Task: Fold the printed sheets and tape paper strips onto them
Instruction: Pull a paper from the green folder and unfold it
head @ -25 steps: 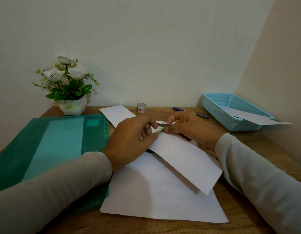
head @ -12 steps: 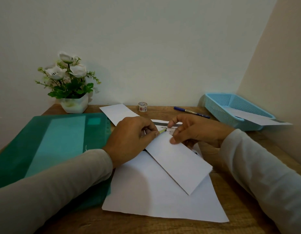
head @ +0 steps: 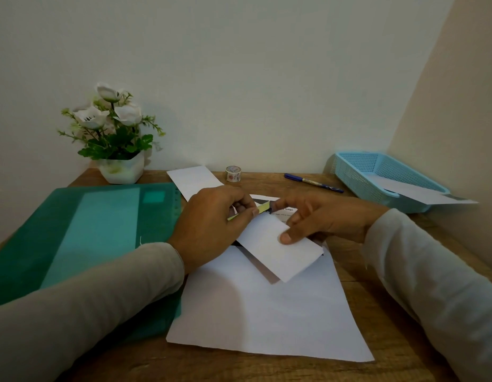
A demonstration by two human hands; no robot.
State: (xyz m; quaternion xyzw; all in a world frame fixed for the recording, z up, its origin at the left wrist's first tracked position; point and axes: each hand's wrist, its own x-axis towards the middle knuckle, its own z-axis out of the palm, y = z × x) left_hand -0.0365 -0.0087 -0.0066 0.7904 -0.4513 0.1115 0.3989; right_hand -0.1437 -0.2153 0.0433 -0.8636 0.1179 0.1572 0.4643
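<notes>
A folded white sheet (head: 278,249) lies slanted over a large white sheet (head: 267,312) in the middle of the desk, its printed side showing a little at the far end. My left hand (head: 209,227) pinches a narrow yellow-green paper strip (head: 262,208) at the folded sheet's far edge. My right hand (head: 319,219) holds the folded sheet, thumb pressing on top and fingertips touching the strip's far end. A small roll of patterned tape (head: 233,173) stands at the back of the desk.
A green folder (head: 82,232) lies at the left, under my left forearm. A potted white flower (head: 114,139) stands back left. Another white sheet (head: 192,179) lies behind my hands. A blue pen (head: 312,182) and a blue basket (head: 377,177) holding paper sit back right.
The folded sheet has slid away from me under my hands. My right thumb has moved onto its top face. The strip now shows more between my fingertips.
</notes>
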